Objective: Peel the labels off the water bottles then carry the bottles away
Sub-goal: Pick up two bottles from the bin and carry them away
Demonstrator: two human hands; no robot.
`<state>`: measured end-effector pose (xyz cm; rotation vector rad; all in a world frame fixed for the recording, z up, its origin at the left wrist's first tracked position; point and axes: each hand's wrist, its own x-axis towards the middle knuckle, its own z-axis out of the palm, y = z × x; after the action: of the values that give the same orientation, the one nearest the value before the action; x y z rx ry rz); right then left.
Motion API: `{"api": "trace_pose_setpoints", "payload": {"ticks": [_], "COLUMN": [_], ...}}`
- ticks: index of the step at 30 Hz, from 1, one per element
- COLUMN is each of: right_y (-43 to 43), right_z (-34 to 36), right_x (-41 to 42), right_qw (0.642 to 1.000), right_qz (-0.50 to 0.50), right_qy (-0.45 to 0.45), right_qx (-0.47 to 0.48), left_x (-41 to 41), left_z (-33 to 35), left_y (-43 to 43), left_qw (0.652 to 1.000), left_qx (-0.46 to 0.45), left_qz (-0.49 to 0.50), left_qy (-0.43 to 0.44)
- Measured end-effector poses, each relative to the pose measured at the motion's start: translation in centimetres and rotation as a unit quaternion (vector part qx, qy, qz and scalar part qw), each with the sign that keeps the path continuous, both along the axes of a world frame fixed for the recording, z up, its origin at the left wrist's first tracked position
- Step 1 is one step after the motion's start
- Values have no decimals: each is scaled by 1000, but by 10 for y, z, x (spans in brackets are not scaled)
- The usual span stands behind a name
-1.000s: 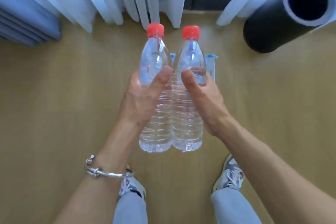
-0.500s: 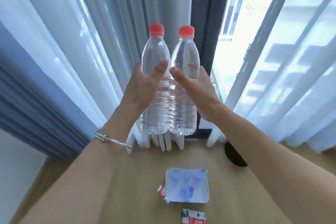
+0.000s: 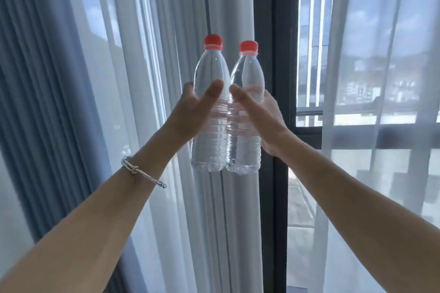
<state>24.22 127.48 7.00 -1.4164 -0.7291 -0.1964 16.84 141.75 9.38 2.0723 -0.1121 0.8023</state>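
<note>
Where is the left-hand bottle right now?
Head view, centre: the left bottle is held upright in the left hand, touching the right bottle, before the white curtain.

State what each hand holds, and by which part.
The left hand grips the left bottle round its middle; the right hand grips the right bottle round its middle.

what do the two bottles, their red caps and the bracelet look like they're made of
Left bottle and right bottle: probably thin clear plastic, glossy; the curtain shows through and the ribbed walls catch highlights. Left cap and right cap: opaque red plastic, fairly matte, no glints. Bracelet: polished silver-toned metal by its bright glints; which metal is unclear.
</note>
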Motion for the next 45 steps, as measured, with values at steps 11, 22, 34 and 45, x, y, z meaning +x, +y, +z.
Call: {"api": "trace_pose_setpoints", "payload": {"ticks": [11, 22, 34, 45], "right_y": [112, 345, 544, 687], "right_z": [-19, -45, -74, -113], "right_x": [-33, -153, -285, -408], "right_qw": [992, 958, 892, 773], "right_qz": [118, 255, 374, 542], "right_qy": [-16, -57, -87, -197], "right_qx": [-46, -117, -240, -263], "left_x": [-69, -220, -387, -501], "left_z": [-29, -55, -76, -99], "left_y": [81, 289, 407, 496], "left_qw": [986, 959, 829, 633], "left_qx": [-137, -163, -92, 2], "left_qz": [96, 233, 545, 721], "left_qy": [-29, 8, 88, 280]}}
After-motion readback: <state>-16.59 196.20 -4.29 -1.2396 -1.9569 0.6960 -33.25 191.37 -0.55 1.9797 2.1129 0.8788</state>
